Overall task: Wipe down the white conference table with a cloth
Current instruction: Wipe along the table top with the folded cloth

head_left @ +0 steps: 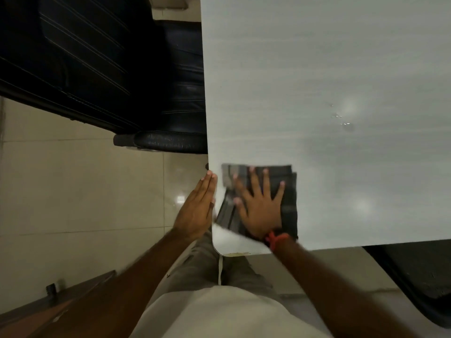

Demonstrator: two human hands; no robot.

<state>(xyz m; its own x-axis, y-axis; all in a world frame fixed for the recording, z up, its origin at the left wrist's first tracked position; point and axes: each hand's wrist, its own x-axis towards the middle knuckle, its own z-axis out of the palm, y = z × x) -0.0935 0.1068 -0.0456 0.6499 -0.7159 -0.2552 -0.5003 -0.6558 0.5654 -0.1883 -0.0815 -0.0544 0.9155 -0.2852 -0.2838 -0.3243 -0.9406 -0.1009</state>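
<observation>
White table [317, 69], cloth [289, 191] square to edge — right hand [258, 208] flat

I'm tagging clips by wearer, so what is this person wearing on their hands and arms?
Both hands are bare, no gloves: the left hand and the right hand. Both forearms are uncovered as far as the frame shows. A red-orange thread band is tied round the right wrist; the left wrist shows none. No rings can be made out.
</observation>
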